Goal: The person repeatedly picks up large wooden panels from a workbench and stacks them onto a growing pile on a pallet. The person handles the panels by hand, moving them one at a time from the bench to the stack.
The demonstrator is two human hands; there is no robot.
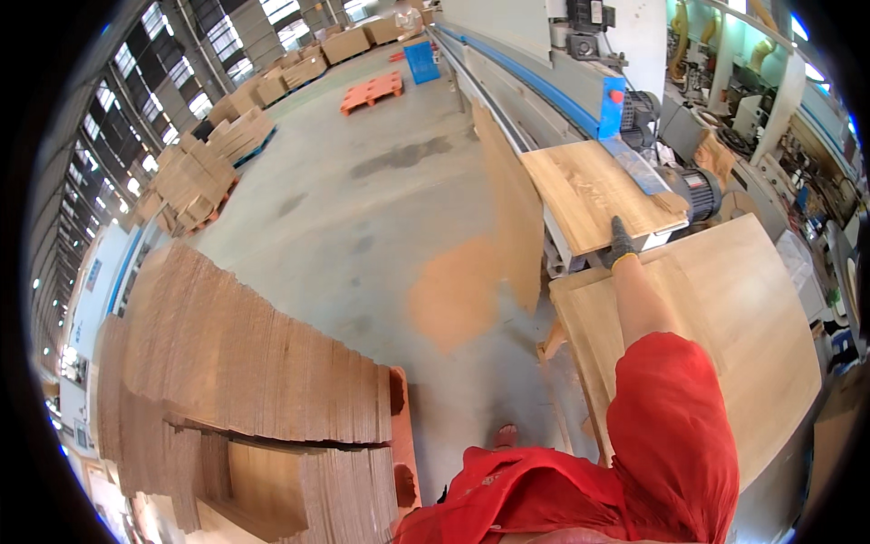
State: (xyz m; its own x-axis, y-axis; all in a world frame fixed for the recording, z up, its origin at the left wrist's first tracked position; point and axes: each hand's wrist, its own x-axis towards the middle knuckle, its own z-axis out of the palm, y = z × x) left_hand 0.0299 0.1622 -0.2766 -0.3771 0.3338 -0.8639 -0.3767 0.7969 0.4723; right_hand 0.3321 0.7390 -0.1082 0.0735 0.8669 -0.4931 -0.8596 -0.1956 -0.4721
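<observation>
In a dark glove with a yellow cuff, my right hand (622, 243) is at the near edge of a wood-grain panel (584, 192). One digit lies on the panel's top face; the other fingers are mostly hidden at the edge. The panel rests flat at the near end of a long machine (553, 86) with a blue rail. Below my red-sleeved right arm lie larger wood-grain boards (743, 308), stacked just short of that panel. My left hand is out of view.
A tall stack of brown boards (245, 335) stands on an orange pallet (404, 453) at the near left. Motors (698, 192) sit beside the machine. A brown sheet (509, 204) leans along its left side. Farther off are another orange pallet (372, 92), a blue bin (421, 62) and cardboard stacks (195, 172).
</observation>
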